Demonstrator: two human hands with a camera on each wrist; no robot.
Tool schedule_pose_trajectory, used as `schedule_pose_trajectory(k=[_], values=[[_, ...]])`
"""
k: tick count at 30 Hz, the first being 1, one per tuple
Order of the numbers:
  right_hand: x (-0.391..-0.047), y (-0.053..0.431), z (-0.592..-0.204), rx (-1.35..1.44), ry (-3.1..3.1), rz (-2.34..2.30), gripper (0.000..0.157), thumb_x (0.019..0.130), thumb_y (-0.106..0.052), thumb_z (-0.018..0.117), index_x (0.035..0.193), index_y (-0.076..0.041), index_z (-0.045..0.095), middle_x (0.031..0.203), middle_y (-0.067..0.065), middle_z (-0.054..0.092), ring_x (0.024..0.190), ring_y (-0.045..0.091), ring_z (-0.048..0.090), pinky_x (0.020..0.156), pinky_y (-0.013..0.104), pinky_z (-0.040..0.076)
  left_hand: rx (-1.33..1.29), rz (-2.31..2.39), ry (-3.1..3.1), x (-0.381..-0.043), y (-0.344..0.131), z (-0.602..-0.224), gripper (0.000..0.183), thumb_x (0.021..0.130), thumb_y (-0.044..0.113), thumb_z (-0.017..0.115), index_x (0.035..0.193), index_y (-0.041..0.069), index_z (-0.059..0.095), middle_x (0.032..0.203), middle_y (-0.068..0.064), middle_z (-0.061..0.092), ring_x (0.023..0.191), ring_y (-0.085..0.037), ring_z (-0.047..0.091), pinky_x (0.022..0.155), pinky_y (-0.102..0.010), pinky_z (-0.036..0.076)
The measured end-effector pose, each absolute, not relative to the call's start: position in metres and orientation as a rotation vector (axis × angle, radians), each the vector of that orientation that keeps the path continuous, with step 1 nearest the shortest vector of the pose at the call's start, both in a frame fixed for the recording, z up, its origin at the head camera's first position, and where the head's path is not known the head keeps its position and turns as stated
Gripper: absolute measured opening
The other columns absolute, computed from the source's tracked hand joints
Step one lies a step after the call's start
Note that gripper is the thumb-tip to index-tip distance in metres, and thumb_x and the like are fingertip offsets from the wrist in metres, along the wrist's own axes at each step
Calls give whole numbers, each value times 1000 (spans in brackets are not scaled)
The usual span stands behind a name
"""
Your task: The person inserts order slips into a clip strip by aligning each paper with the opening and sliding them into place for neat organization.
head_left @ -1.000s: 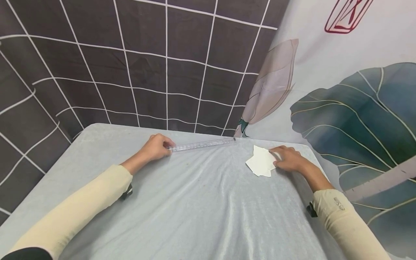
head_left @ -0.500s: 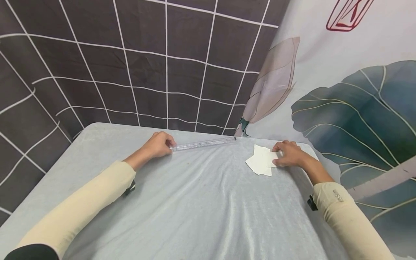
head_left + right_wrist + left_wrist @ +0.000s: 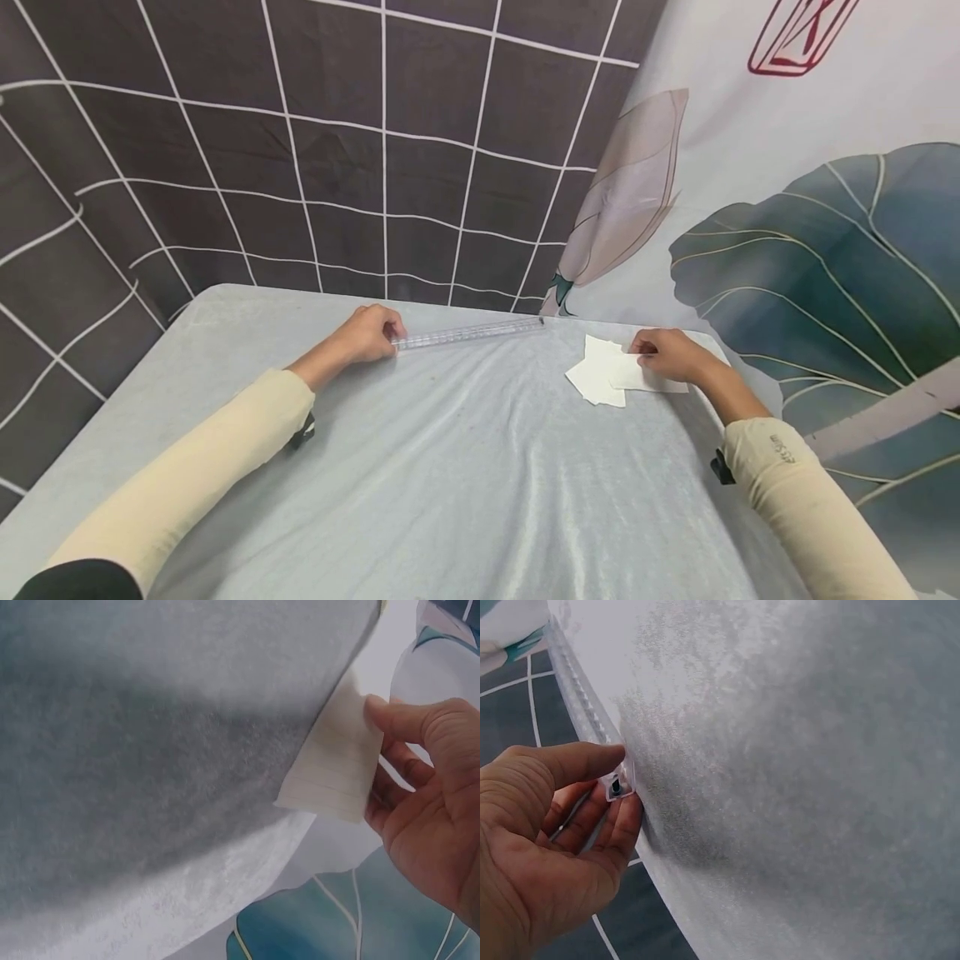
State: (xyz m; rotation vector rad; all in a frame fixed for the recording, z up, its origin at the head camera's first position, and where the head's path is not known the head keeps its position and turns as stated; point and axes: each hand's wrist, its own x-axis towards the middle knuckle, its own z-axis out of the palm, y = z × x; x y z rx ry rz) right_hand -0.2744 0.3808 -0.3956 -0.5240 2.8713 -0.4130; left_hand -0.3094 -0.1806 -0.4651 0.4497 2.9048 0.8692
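Note:
At the far left of the table, my left hand (image 3: 367, 333) pinches the near end of a long clear plastic strip (image 3: 472, 333), which looks like a ruler. In the left wrist view, the thumb and fingers of the left hand (image 3: 562, 825) hold the strip's end, where a small dark spot shows. My right hand (image 3: 667, 354) pinches a white paper slip (image 3: 652, 375) along its back edge. The slip's left end overlaps a small pile of white paper pieces (image 3: 597, 379). In the right wrist view, faint lines cross the slip (image 3: 330, 765) beneath the thumb.
A pale grey-blue cloth (image 3: 420, 467) with wrinkles covers the table. Behind its back edge hangs a dark grid-patterned curtain (image 3: 322, 158). On the right, a white curtain with leaf prints (image 3: 817, 275) hangs close to the table's edge and the right arm.
The right hand has drawn a paper slip rightward, so it now sticks out from the pile. My left hand and the clear strip have stayed nearly still.

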Motion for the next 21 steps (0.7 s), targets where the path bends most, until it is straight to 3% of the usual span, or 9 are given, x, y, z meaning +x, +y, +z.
schedule_pose_trajectory(k=[7,13,21], values=[[-275,385,-385,-507,2833,-395,6,103,-1,71,108,0,73,102,16,77,93,27,68,82,44,56,446,924,2836,-271,-169,-416,35,69,-4,73,102,4,82,104,-17,82,99,-33,72,96,-49,58],[-280,391,-382,-519,2763,-411,7,103,-1,73,110,1,75,104,16,79,99,30,73,87,48,59,439,926,2827,-267,-164,-413,44,71,-8,69,112,1,82,112,-18,84,106,-33,74,103,-50,58],[-279,396,-377,-516,2661,-535,13,102,0,75,115,3,76,102,12,78,98,18,68,85,34,54,440,935,2810,-269,-165,-412,46,72,-8,70,115,1,83,113,-18,84,109,-35,75,104,-52,58]])
